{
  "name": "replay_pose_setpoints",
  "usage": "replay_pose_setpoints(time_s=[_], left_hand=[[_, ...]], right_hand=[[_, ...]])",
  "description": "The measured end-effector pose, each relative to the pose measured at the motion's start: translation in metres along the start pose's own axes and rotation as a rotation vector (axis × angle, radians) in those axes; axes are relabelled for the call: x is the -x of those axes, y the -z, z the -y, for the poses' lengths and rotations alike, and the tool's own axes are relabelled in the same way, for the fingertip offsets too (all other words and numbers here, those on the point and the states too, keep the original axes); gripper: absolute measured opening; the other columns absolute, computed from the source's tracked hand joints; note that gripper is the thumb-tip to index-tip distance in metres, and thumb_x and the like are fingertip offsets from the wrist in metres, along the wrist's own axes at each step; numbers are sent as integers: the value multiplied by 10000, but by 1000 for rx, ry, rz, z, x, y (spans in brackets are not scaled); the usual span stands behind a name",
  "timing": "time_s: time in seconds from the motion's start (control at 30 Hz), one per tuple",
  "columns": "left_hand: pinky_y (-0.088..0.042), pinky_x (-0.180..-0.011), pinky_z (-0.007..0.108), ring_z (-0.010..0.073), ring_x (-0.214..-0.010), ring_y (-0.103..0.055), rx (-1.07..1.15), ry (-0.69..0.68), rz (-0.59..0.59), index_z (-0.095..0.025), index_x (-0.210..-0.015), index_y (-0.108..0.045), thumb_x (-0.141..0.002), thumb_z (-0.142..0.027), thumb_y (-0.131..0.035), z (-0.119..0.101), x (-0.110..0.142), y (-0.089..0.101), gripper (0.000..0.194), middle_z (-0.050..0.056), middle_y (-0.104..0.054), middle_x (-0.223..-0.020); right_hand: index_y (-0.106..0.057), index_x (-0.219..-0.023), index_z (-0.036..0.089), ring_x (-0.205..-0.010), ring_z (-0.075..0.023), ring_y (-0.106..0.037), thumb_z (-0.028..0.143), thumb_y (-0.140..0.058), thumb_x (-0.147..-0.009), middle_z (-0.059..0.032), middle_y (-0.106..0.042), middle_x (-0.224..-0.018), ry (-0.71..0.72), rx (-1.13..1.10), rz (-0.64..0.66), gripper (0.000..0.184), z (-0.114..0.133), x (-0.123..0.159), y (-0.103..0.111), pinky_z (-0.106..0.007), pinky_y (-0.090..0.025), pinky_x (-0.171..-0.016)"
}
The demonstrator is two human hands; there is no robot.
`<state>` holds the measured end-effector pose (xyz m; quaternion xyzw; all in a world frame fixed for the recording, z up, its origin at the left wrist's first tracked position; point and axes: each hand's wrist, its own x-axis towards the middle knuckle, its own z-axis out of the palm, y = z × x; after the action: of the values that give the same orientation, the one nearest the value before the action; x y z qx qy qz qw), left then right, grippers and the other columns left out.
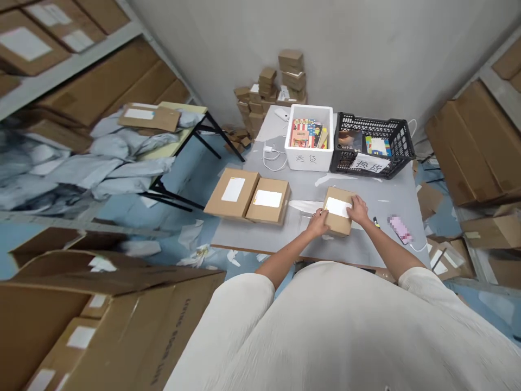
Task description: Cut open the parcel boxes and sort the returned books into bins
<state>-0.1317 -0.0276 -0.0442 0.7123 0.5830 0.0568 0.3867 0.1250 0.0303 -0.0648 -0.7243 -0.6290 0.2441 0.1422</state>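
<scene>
A small cardboard box point(338, 224) with a white label point(337, 207) on top rests on the grey table point(272, 241) in front of me. My left hand point(317, 222) grips its left side, fingertips by the label's edge. On the opposite side, my right hand point(358, 210) holds the box, its fingers bent over the top right edge. Left of these hands lie two more labelled boxes, a larger cardboard box point(244, 187) and a smaller cardboard box point(277, 187), side by side at the table's left edge.
At the table's back stand a white foam bin point(309, 159) and a black crate point(401, 146), both holding books. A phone point(400, 229) lies at the right. Boxes are stacked by the wall point(345, 54). Grey parcels point(134, 168) cover a side table; a large carton point(163, 326) stands lower left.
</scene>
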Motion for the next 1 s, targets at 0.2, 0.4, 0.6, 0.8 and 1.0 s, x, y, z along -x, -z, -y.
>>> replay_pose_setpoints(time_s=[0.2,0.4,0.6,0.8,1.0], left_hand=[[-464,-1224,483,411,-1536,-516,44,289,-222,-284,-1630,-423,-847,-399,-836,-19,4,-16,892,182,-444,-1689],[-550,-1120,418,361,-1412,-651,346,698,-330,-199,-1605,-408,-912,-455,-760,-24,7,-36,819,221,-566,-1545],[-570,-1103,429,330,-1397,-673,371,631,-343,-242,-1621,-424,-936,-337,-685,-17,-9,-24,740,187,-585,-1600],[-519,-1173,396,315,-1458,-623,286,523,-296,-241,-1615,-472,-914,-298,-701,-23,-40,5,740,157,-594,-1615],[-451,-1250,505,441,-1570,-479,342,352,-297,-241,-1617,-524,-781,-272,-797,-22,-70,28,880,152,-542,-1689]], right_hand=[[-501,-1634,267,-1626,-491,-308,406,-725,-845,-191,-388,-1792,174,26,126,832,-10,-45,8,-771,-324,-1246],[-482,-1662,218,-1610,-459,-360,407,-701,-852,-200,-402,-1772,186,25,190,861,-9,-51,11,-694,-346,-1276],[-620,-1530,141,-1415,-435,-557,377,-643,-841,-243,-620,-1496,61,-107,60,729,-31,-34,12,-598,-452,-1229],[-724,-1367,204,-1213,-372,-665,377,-628,-872,-147,-786,-1259,-31,-133,18,533,-53,1,21,-511,-508,-1163],[-759,-1278,215,-1156,-326,-721,365,-579,-947,-123,-809,-1283,-127,-159,78,405,-50,39,27,-407,-566,-1028]])
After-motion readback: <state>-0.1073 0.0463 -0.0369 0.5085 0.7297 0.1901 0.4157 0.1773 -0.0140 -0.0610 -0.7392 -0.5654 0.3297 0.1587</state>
